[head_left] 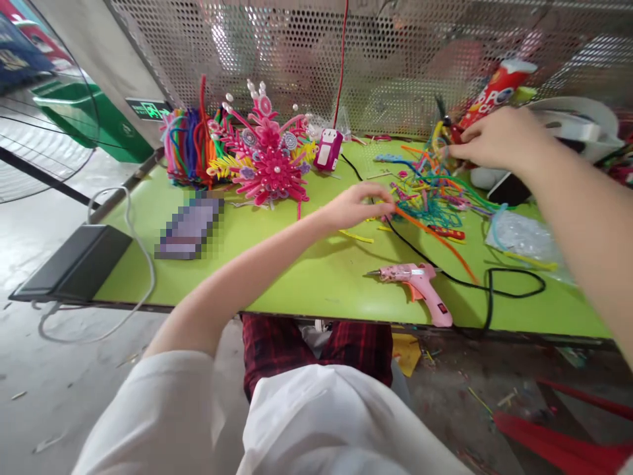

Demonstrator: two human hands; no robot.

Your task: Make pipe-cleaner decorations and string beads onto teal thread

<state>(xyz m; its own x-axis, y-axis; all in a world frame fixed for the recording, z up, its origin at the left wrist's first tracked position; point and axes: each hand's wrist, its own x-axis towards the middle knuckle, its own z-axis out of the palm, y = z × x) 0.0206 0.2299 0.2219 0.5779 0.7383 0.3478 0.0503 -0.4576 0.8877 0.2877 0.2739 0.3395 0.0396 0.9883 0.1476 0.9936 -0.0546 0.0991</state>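
Observation:
Pinched between the thumb and fingers of my left hand (363,203) is an orange pipe cleaner (438,237), which trails down to the right. My right hand (487,142) reaches to the back right, its fingers bent around something dark and red that I cannot make out, beside the red can (499,89). Below my hands lies a tangle of green, yellow and pink pipe cleaner pieces (435,198). A pink glue gun (420,287) rests near the front edge, nozzle to the left. Left of my left hand stands a pink pipe cleaner flower piece (274,165) with pearls.
On the green table (306,284) are a bundle of pipe cleaners (190,148), a purple and white plug box (328,150), a pixelated phone (190,227) and a plastic bag (524,234). A black cord (420,254) crosses the right side. A dark box (74,264) sits far left.

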